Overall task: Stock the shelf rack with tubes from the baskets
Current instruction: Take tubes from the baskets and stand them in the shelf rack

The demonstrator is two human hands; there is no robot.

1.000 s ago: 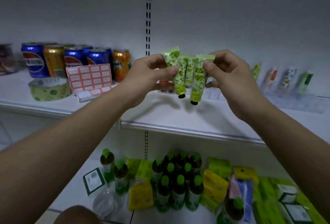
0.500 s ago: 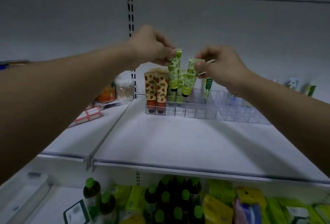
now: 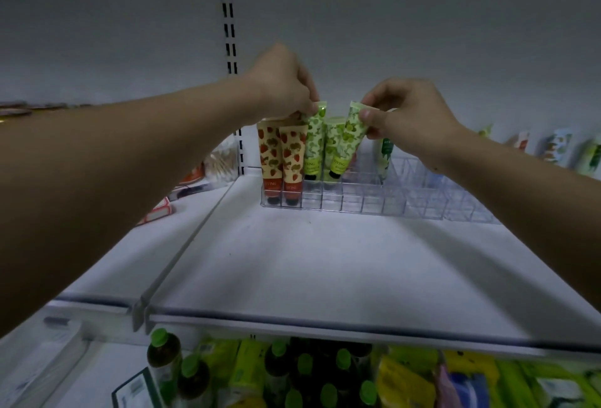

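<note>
Arms outstretched, our left hand (image 3: 279, 82) pinches one green tube (image 3: 314, 144) above the clear rack (image 3: 357, 202); our right hand (image 3: 403, 111) pinches another green tube (image 3: 349, 137).

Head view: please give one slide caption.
Left hand and right hand lower green tubes into clear rack.

Green-patterned tubes (image 3: 314, 144); strawberry-print cream tubes (image 3: 282, 160).
</note>
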